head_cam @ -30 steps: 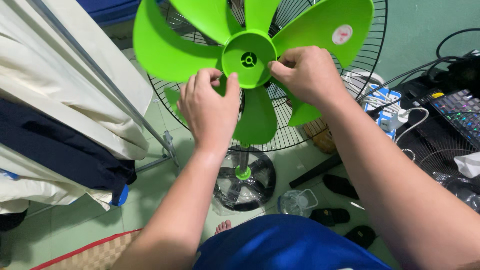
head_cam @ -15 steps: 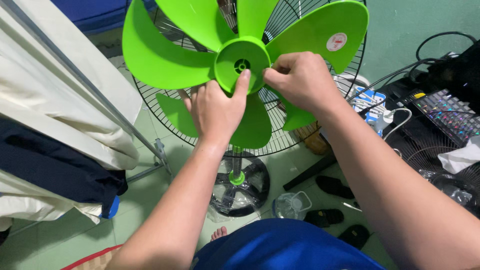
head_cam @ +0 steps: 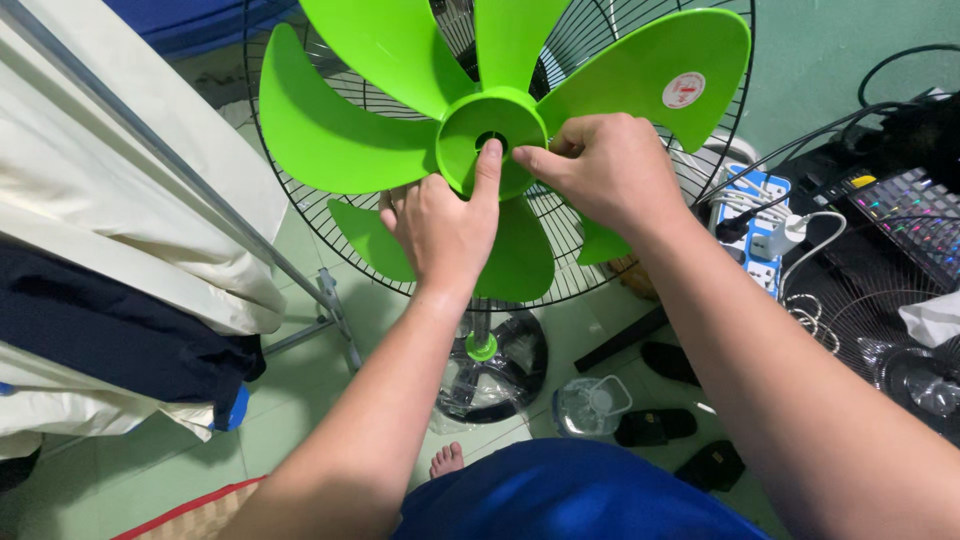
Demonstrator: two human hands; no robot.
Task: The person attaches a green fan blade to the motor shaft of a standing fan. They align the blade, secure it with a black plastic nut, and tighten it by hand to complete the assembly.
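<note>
— Looking down from the head camera, what fills the top?
— Bright green fan blade (head_cam: 500, 130): five broad lobes round a raised hub, a round sticker on the lobe at two o'clock. It sits against the black wire grille (head_cam: 600, 270).
— And the hands?
— Left hand (head_cam: 445, 230) at six o'clock of the hub, forefinger stretched up onto its face by the centre hole, other fingers curled behind a lobe. Right hand (head_cam: 610, 170) at three o'clock, fingers pinched together on the hub's rim.
— Below?
— Fan base (head_cam: 495, 370) on the floor, power strip (head_cam: 755, 225) at four o'clock.
</note>
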